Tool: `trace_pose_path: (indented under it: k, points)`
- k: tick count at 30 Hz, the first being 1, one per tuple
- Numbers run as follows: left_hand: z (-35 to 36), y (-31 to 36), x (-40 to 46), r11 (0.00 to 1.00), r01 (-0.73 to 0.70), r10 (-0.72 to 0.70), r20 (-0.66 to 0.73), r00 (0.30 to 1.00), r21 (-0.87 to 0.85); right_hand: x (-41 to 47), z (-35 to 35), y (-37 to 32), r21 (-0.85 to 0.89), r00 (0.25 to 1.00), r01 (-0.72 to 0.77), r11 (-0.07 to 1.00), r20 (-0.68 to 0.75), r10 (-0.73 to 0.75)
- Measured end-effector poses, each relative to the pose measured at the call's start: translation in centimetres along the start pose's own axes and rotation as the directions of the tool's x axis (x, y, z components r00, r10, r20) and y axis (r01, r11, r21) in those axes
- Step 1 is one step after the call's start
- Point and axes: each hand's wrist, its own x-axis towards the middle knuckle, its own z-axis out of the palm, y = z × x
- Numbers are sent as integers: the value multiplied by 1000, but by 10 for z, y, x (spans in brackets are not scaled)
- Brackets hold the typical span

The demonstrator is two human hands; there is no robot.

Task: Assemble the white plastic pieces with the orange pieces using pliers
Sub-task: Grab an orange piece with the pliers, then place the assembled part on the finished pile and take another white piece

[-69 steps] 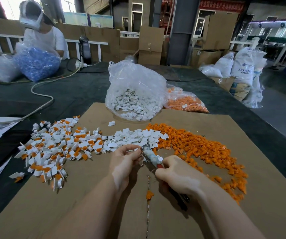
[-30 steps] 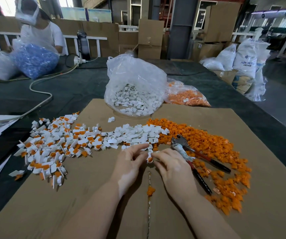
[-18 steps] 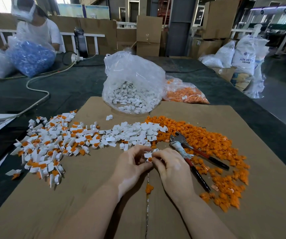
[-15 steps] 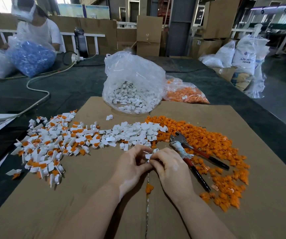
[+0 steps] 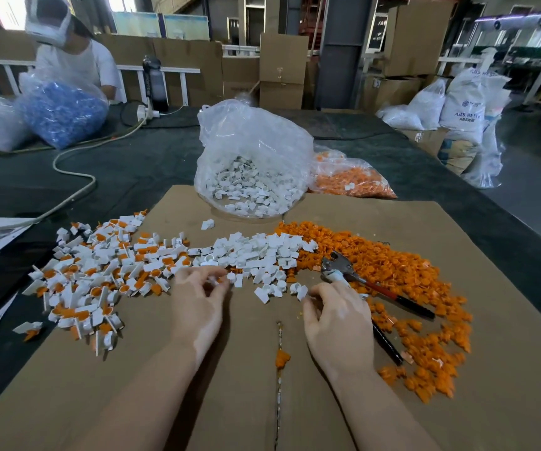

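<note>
— On the cardboard sheet (image 5: 458, 402), what's the L hand (image 5: 197, 307) doing?
— Palm down, w/ fingers curled at the near edge of the loose white pieces (image 5: 262, 252). Thumb and fingertips seem to pinch smth small and white, but it's too tiny to be sure what.
— And the R hand (image 5: 337, 323)?
— Also palm down, fingers bent, tips right by a couple of stray white pieces. Can't tell if it grips anything. Hands are apart, a bare strip of cardboard between them.
— Pliers (image 5: 376, 297)?
— Lying on the cardboard just right of the R hand, metal head toward the orange pieces (image 5: 393, 265), red-and-black handles spread, pointing back to the right. The nearer handle runs partly under the hand's edge. Not held.
— Where's the rest?
— Finished white-and-orange assemblies (image 5: 100, 281) heaped to the left, white pile center, orange spread right and curling down toward the near side. One orange bit (image 5: 283, 359) sits alone by the seam between the forearms.
— Behind?
— Clear bag of white pieces (image 5: 253, 164) at the sheet's far edge, bag of orange pieces (image 5: 350, 180) beside it on the right. Another person (image 5: 70, 53) sits far left w/ a bag of blue parts (image 5: 60, 112).
</note>
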Motion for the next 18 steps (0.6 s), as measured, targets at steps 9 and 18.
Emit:
trace_pose_path:
  k: [9,18]
  points:
    - [-21,-19,23,923,131,-39,-249,968,361,-1,4,-2,-140,998,-3,990,65,12]
    - [10,-1,2,920,-323,304,116,946,222,1,5,0,58,997,-31,998,71,26]
